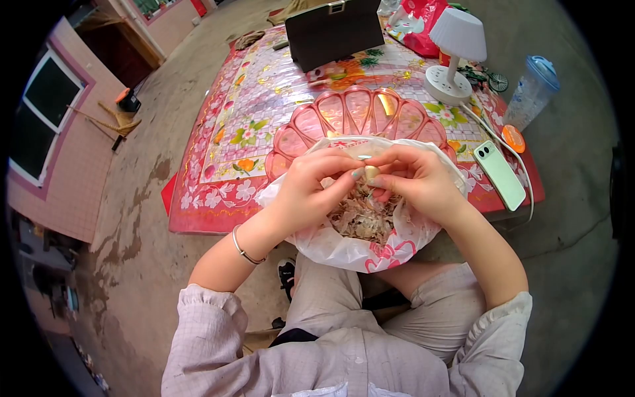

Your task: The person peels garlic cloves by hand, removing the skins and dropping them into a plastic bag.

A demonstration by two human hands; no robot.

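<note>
Both hands meet above an open white plastic bag [344,250] at the table's front edge. Between their fingertips is a small pale piece like a garlic clove [372,173]. My left hand [317,182] comes in from the left, its thumb and fingers pinched at the clove's left side. My right hand [420,178] grips the clove from the right with thumb and index finger. Dry, papery brownish skins [362,221] fill the bag below. Just behind the bag lies a pink translucent scalloped tray [311,126], partly covered by the bag and hands.
On the patterned table [205,198] stand a dark tablet case [334,33] at the back, a white lamp [456,40], a clear blue-lidded cup [532,92] and an orange round item [512,139]. A pale green phone [499,175] and white cable lie at the right.
</note>
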